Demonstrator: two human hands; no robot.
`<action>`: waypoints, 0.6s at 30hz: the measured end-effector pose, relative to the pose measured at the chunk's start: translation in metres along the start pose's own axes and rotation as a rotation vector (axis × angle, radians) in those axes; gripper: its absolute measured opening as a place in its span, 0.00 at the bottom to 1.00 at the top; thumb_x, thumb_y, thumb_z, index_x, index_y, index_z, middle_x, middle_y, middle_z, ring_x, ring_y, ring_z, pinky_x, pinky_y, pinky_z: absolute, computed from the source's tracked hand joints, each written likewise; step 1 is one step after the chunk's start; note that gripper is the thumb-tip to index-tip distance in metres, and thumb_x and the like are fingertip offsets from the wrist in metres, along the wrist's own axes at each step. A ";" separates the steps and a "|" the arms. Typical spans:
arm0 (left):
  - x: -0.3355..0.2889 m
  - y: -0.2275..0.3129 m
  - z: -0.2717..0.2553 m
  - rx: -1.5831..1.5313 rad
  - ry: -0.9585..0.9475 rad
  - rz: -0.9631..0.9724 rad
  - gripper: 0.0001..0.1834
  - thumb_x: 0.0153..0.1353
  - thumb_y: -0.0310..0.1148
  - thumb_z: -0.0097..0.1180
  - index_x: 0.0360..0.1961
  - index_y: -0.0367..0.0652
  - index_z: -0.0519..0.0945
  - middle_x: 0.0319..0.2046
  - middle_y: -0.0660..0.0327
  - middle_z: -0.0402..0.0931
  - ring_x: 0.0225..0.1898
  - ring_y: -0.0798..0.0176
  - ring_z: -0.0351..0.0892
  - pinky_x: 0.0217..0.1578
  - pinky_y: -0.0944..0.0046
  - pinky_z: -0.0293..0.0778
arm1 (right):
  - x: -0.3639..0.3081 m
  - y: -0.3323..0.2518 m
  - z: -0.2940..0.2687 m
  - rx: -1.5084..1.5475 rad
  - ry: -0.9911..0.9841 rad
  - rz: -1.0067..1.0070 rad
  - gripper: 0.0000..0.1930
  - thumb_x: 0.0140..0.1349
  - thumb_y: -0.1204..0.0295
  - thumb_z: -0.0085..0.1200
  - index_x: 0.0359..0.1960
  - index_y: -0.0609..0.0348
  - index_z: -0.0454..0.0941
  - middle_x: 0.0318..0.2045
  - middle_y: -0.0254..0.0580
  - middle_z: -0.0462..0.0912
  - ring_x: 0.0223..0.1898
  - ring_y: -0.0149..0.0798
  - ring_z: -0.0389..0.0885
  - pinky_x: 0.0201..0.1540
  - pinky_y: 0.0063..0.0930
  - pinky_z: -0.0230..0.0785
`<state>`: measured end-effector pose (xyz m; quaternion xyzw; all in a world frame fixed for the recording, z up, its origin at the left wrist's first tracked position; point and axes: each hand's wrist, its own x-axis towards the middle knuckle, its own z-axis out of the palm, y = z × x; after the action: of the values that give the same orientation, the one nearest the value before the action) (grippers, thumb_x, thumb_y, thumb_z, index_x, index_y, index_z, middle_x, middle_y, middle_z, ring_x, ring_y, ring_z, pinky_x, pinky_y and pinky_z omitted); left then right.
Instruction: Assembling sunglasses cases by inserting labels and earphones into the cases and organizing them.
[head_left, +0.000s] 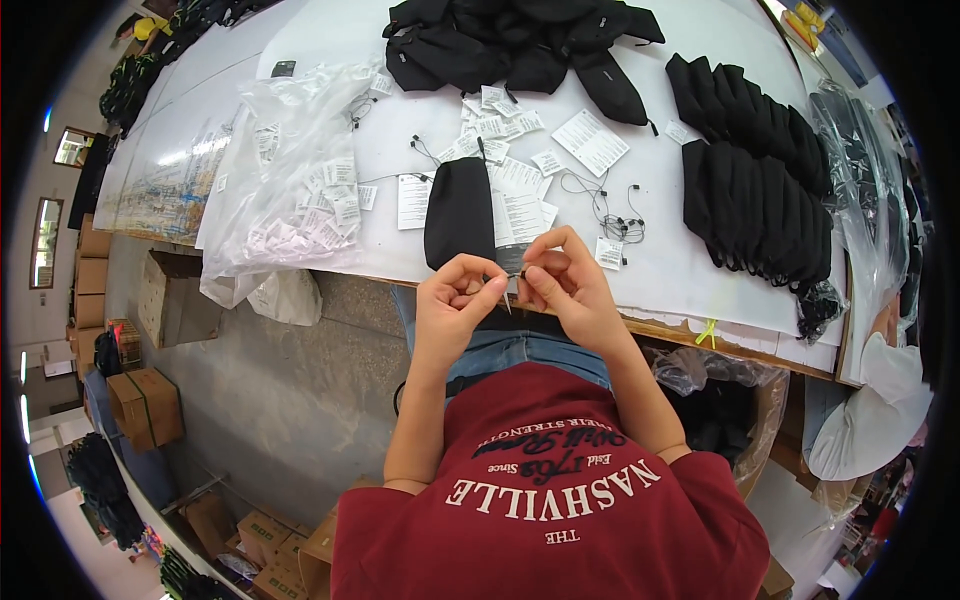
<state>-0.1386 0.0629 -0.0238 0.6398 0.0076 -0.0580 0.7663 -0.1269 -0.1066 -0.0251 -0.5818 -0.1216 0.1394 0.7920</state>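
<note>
At the table's near edge my left hand (462, 300) and my right hand (572, 290) are close together, both with thumb and fingers pinched. Between the fingertips runs a thin dark cord (514, 276); its exact ends are hidden by the fingers. A thin pale strip hangs below the left fingertips. Just beyond my hands lies a black fabric pouch (460, 215), with a short dark cord at its far end. Beside it are printed white paper sheets (520, 190) and a tangle of black tag strings (620, 225). Small white labels (490, 122) are heaped farther back.
A clear plastic bag (290, 180) of white labels lies on the left. Black pouches are piled at the back (520, 45) and stacked in two rows on the right (755, 205). A yellow-green ribbon (708, 333) hangs at the table edge; a plastic-lined carton (760, 400) stands below.
</note>
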 end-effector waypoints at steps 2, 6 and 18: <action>0.000 -0.001 0.000 0.003 -0.005 -0.010 0.02 0.57 0.23 0.58 0.31 0.37 0.77 0.16 0.78 0.60 0.18 0.86 0.49 0.18 0.80 0.43 | -0.001 -0.004 0.003 -0.061 0.006 -0.008 0.06 0.65 0.76 0.45 0.42 0.60 0.64 0.25 0.35 0.74 0.26 0.23 0.69 0.29 0.15 0.62; 0.000 -0.001 -0.001 0.011 -0.039 -0.014 0.02 0.57 0.23 0.57 0.31 0.37 0.77 0.17 0.77 0.62 0.18 0.86 0.51 0.19 0.81 0.45 | -0.002 -0.007 0.004 -0.184 -0.037 -0.043 0.07 0.66 0.78 0.44 0.44 0.61 0.65 0.29 0.36 0.74 0.29 0.24 0.71 0.32 0.16 0.65; 0.001 0.010 -0.001 0.202 -0.131 -0.037 0.03 0.55 0.24 0.58 0.29 0.37 0.77 0.14 0.77 0.54 0.17 0.84 0.49 0.18 0.78 0.46 | 0.000 -0.005 0.003 -0.466 -0.032 -0.197 0.08 0.62 0.82 0.44 0.43 0.61 0.65 0.21 0.40 0.72 0.24 0.29 0.69 0.29 0.20 0.64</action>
<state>-0.1364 0.0650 -0.0147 0.7083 -0.0365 -0.1142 0.6956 -0.1277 -0.1056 -0.0193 -0.7317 -0.2191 0.0390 0.6443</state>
